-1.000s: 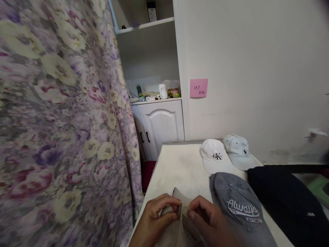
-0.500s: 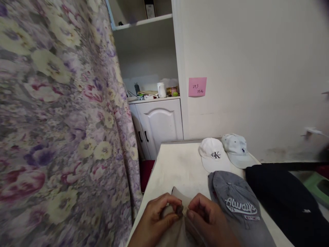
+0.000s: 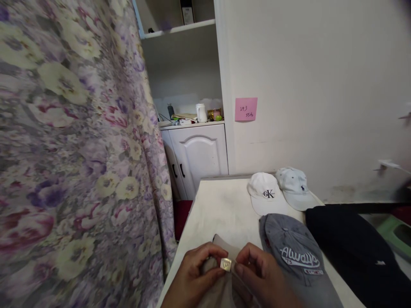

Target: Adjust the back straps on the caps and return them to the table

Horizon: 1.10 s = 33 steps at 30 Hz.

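Low in the middle of the head view, a beige cap [image 3: 222, 291] is between my two hands near the table's front. My left hand [image 3: 197, 271] is closed, thumb and forefinger pinching a small shiny square metal buckle [image 3: 225, 264] with a mark on its face. Just to the right, my right hand [image 3: 261, 273] pinches the cap's beige strap beside the buckle. Much of the cap is hidden behind the hands and cut off by the lower edge. Nearest my right hand lies a grey cap [image 3: 289, 235] with "Always" lettering.
On the cream table [image 3: 221, 205] are a white CK cap [image 3: 261, 184], a pale cap [image 3: 293, 182] and a dark navy cap [image 3: 346, 244]. A floral curtain [image 3: 80, 149] hangs at left. Behind stands a white cupboard [image 3: 202, 158]; a pink note [image 3: 245, 109] is on the wall.
The buckle in my left fingers has turned, so its bright face now catches the light; before, it looked dark. Both hands stay in nearly the same place. The other caps have not moved.
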Tool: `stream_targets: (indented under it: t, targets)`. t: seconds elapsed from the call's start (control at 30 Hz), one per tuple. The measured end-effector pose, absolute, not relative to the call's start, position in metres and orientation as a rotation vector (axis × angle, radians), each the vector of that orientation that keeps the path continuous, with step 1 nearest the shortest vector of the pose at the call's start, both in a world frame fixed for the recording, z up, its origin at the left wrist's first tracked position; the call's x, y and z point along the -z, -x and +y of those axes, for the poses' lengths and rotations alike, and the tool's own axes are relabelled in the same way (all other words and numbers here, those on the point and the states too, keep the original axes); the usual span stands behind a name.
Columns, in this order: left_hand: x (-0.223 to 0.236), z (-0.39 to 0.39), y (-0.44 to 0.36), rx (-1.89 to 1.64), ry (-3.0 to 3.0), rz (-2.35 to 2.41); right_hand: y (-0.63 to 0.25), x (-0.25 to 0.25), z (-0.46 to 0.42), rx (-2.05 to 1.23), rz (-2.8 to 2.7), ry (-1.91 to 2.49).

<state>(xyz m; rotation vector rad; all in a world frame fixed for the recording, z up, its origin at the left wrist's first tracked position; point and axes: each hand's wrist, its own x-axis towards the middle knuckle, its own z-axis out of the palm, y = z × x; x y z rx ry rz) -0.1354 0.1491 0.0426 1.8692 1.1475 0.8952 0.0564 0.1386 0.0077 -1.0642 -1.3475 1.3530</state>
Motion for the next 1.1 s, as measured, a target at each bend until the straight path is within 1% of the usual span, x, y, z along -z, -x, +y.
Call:
stream_targets:
  t: [0.2,0.43,0.83,1.0,1.1]
  targets:
    - [-0.040,0.153,0.136,-0.919,-1.870,1.128,-0.055,-0.008,0.139,-1.500,-1.253,0.972]
    - [-0.040,0.151,0.139,-0.924,-1.867,1.128,-0.052,0.006,0.142,-1.661,-1.186,0.865]
    - [-0.043,0.151,0.139,-0.880,-1.832,1.144,-0.049,0.004,0.144,-1.756,-1.186,0.718]
    - [-0.042,0.155,0.140,-0.941,-1.807,0.948,-0.048,0.003,0.146,-1.776,-1.148,0.733]
    - [-0.040,0.157,0.142,-0.942,-1.819,0.908,-0.047,0.007,0.149,-1.753,-1.140,0.738]
